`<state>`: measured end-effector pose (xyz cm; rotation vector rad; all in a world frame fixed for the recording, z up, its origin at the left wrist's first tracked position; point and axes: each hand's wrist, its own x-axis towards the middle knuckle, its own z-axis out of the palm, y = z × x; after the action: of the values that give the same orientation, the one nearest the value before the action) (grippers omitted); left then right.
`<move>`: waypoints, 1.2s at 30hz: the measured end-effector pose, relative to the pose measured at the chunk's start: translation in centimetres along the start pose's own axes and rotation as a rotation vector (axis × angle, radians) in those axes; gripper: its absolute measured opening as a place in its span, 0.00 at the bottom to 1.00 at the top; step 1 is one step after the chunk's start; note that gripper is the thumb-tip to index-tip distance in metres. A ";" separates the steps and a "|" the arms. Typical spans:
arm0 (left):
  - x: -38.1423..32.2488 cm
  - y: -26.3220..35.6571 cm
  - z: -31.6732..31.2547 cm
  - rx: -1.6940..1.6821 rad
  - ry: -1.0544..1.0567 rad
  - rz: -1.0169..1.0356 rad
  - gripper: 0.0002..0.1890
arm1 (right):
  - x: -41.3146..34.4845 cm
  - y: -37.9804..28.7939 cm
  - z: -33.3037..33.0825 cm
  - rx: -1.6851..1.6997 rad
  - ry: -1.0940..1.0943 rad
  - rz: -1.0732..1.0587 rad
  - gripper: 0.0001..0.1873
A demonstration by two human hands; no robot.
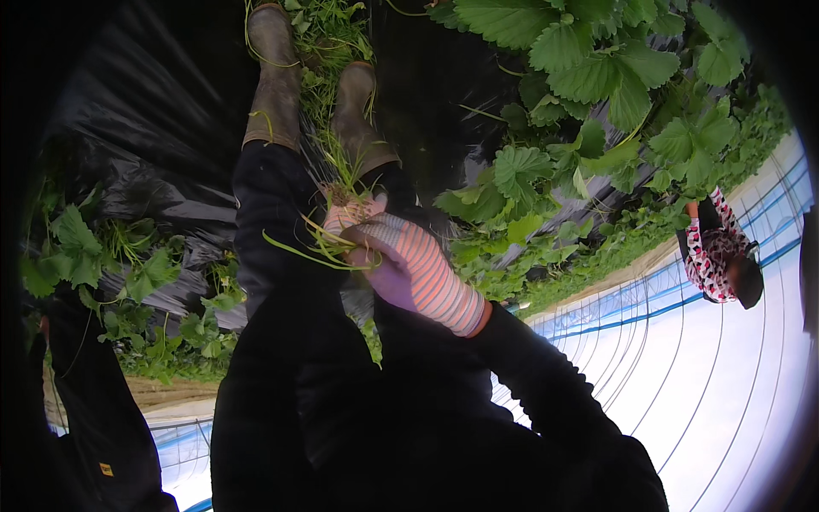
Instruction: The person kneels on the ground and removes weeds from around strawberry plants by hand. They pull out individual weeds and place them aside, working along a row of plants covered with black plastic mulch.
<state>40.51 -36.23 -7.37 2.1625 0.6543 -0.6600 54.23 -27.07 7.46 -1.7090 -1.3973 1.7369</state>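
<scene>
My right hand (416, 269), in a striped knit glove with a coated palm, is closed around a bunch of pulled grass weeds (307, 253). Thin green blades stick out on the left, and a tuft of roots and stems shows above the fingers. The hand is between my legs, below the knee-high rubber boots (275, 77) in the picture. My left hand cannot be made out and counts as out of view. Before me, green grass (320, 38) grows in a strip between sheets of black plastic mulch (147, 96).
Leafy strawberry plants (595, 77) crowd the right side, and more plants (147, 275) grow at left. A person (716, 256) in a patterned top bends at far right. Another person's dark trousers (96, 384) stand close at left. Greenhouse film (704, 358) appears upside down below.
</scene>
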 end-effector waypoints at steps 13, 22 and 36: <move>2.0 -0.9 -7.0 -0.192 -0.455 -0.057 0.27 | 0.2 13.6 -16.6 0.215 0.730 0.527 0.13; 5.8 0.9 -10.7 -0.294 -0.245 0.054 0.30 | 0.0 14.9 -18.5 -0.052 0.372 0.569 0.18; 16.6 4.3 -14.8 -0.148 -0.165 0.087 0.16 | 1.9 17.8 -20.2 -0.741 -0.168 0.639 0.16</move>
<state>58.99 -23.12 -7.24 1.9641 0.5024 -0.7123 78.80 -25.79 -3.75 -2.6898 -1.8685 1.8029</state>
